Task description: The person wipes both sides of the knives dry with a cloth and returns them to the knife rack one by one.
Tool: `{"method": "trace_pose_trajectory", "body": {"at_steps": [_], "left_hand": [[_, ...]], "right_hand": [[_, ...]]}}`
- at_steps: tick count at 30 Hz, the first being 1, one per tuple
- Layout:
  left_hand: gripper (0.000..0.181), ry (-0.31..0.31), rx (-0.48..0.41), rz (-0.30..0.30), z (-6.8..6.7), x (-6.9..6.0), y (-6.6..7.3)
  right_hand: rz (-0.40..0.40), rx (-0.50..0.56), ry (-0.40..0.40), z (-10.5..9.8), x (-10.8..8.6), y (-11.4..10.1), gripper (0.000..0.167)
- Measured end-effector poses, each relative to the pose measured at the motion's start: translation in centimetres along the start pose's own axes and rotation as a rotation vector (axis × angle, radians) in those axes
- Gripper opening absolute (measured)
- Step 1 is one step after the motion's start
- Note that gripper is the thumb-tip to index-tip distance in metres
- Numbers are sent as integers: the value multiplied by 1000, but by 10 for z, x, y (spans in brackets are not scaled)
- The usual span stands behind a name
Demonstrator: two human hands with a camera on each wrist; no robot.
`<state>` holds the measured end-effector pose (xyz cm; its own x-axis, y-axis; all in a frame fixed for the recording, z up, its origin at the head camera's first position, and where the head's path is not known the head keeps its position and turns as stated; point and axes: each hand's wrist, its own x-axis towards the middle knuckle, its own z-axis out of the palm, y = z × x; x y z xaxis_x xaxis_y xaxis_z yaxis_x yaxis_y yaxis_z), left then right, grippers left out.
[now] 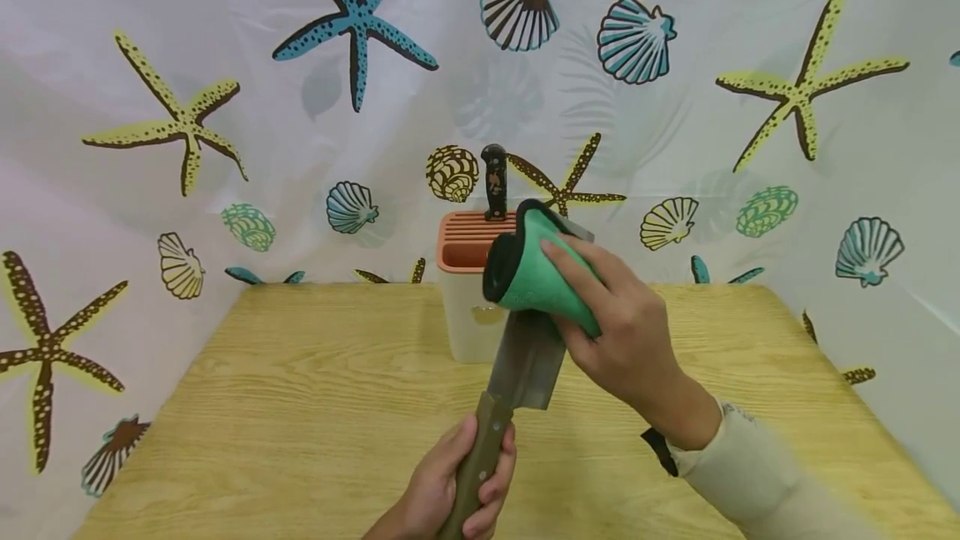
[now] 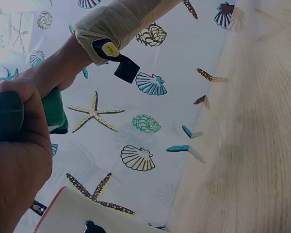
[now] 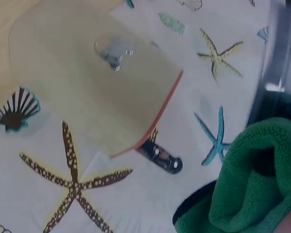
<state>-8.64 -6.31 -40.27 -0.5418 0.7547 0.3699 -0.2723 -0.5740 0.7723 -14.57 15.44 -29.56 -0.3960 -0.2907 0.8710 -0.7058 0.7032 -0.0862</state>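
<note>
Cleaver (image 1: 516, 386) gripped by its handle (image 1: 477, 461), left hand (image 1: 435, 477), prob to steady it while right hand (image 1: 626, 327) clamps green cloth (image 1: 547, 269) over the blade (image 1: 534, 352)

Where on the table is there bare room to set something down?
Bare table lies left of the knife block, out to the patterned curtain, and right, between the right sleeve and the curtain. It is crowded in front of the knife block: the left hand holds the cleaver, the right hand holds the green cloth over it.
</note>
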Motion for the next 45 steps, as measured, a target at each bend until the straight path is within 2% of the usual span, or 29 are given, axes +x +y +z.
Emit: {"method": "trace_pose_trajectory", "body": {"at_steps": [4, 11, 14, 17, 20, 22, 25, 31, 34, 41, 45], "left_hand": [[45, 14, 34, 38, 0, 1, 1], [44, 55, 120, 53, 0, 3, 1], [47, 75, 182, 65, 1, 5, 1], [46, 150, 288, 50, 5, 7, 3], [42, 247, 390, 17, 10, 9, 5], [40, 292, 430, -3, 12, 9, 6], [40, 324, 451, -31, 15, 8, 6], [37, 333, 487, -45, 20, 7, 2], [36, 326, 474, -57, 22, 9, 3], [35, 282, 506, 16, 20, 15, 11], [35, 261, 432, 58, 20, 22, 15]], "right_hand": [[-62, 40, -54, 3, -9, -13, 40], [-161, 9, -57, 2, -16, -31, 36], [-204, -3, -64, 2, -20, -38, 36], [-221, -30, -92, 1, -21, -40, 35], [-199, -65, -125, -1, -15, -36, 42], [-178, -98, -142, -3, -6, -29, 51], [-151, -148, -130, -4, 9, -16, 57], [-42, -222, -100, -6, 38, 12, 58], [-26, -230, -99, -8, 44, 18, 58], [-56, -172, -107, -13, 31, 2, 58], [-80, -86, -130, -10, 13, -17, 57]]}}
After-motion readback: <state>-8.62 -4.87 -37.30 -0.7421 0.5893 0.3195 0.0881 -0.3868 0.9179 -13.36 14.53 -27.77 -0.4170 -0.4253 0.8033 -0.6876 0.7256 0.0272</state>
